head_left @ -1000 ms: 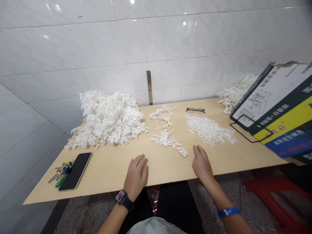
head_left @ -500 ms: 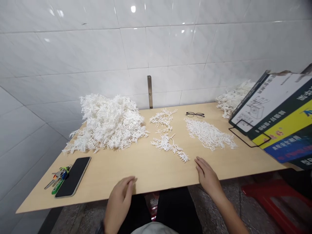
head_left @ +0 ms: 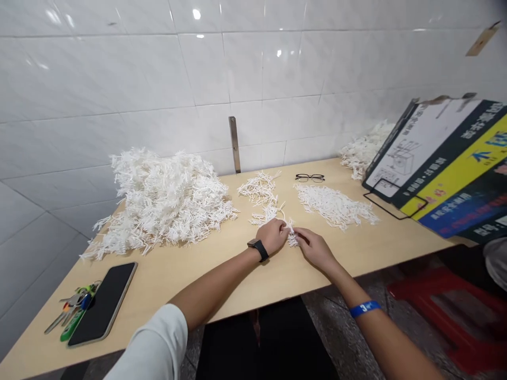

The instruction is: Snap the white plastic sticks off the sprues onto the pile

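- Two hands: left hand [head_left: 273, 236] curled, right hand [head_left: 315, 248] with fingertips drawn in, both at the near white bunch [head_left: 266, 213]; exact grip cannot be told.
- Four more white piles: small pile [head_left: 259, 188] behind, large heap [head_left: 170, 200] left, loose pile [head_left: 335, 206] right, far pile [head_left: 364, 150] behind the carton [head_left: 447, 174].
- Bare tabletop [head_left: 162, 272] between phone [head_left: 105, 303] and left forearm [head_left: 217, 282].
- One carton, contents hidden.

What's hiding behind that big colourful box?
Part of a pile of white bits peeks out behind the box. The box hides whatever else is back there.
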A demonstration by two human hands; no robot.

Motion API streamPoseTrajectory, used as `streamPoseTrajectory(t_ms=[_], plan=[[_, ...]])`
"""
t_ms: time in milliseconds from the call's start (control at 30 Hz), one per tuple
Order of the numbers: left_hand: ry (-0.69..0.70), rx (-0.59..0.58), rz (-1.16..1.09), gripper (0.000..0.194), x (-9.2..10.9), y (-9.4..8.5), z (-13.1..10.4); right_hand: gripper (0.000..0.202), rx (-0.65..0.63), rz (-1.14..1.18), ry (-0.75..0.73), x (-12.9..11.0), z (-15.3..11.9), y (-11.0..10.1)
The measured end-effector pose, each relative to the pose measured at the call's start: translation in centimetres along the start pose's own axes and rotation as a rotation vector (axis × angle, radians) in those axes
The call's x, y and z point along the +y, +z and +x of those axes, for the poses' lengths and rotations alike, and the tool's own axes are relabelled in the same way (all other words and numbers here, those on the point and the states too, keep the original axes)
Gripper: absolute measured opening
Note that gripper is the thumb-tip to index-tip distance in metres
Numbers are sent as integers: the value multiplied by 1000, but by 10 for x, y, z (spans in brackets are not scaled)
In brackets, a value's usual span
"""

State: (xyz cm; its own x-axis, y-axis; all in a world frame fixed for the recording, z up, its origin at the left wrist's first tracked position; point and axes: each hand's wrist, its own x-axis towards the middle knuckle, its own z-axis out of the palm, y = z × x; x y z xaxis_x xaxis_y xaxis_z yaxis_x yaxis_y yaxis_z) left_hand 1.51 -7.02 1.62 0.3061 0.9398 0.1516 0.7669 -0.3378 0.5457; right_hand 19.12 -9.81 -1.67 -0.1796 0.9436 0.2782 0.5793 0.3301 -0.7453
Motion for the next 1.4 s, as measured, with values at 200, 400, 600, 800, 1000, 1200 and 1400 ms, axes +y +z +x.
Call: streamPoseTrajectory(t_ms=[200,400,600,800,1000,1200,1400], plan=[[48,-24,-105,29,-15,2,0,29,-94,194,23,-2,11,2],[56,-7,-139,30,-20,8,3,44,-106,705,328,16,55,-6],[125,21,-110,20,-17,6,1,42,-268,660,321,10,81,4],[-26,171,-375,20,-24,8,11,39,-329,584,166,13,108,26],[-271,452,-649,16,-35,2,34,39,-503,692,129,10,144,46],[-369,489,-775,34,-44,-2,43,37,-547,759,46,7,162,65],[-276,441,-857,32,-49,8,45,35,-463,700,-30,8,152,61]])
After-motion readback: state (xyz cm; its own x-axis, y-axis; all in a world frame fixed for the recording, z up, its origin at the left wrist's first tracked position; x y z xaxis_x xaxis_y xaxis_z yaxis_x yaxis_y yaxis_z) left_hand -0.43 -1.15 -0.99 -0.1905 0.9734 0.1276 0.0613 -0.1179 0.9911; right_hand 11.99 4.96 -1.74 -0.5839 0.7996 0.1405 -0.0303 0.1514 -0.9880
